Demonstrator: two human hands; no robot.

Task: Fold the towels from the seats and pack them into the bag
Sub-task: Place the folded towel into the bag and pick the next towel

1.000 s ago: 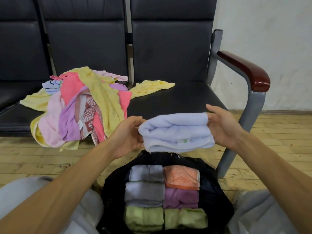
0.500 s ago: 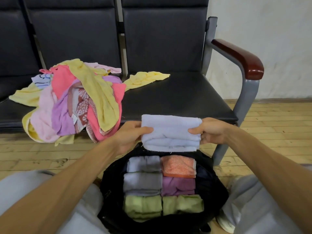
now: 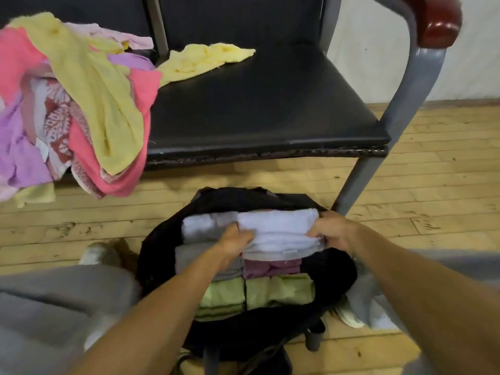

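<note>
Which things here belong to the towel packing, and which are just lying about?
Job: left hand, right hand, lavender towel, black bag, packed towels, unfolded pile, lone yellow towel.
Lying about: armrest, floorboards, chair leg.

Folded lavender towel (image 3: 278, 231) atop packed towels (image 3: 278, 290) in open black bag (image 3: 335, 269); unfolded pile (image 3: 81, 104) on seat (image 3: 257, 104).

Over the far end of the bag (image 3: 339, 269), the folded lavender towel (image 3: 278, 231) covers whatever lies beneath it. The fingers of my left hand (image 3: 235, 240) and right hand (image 3: 334, 231) sink into its folds, tips out of sight. My left forearm hides part of the bag's near left contents. Left of the bag, the towel pile (image 3: 81, 104) runs off the picture's edge.
</note>
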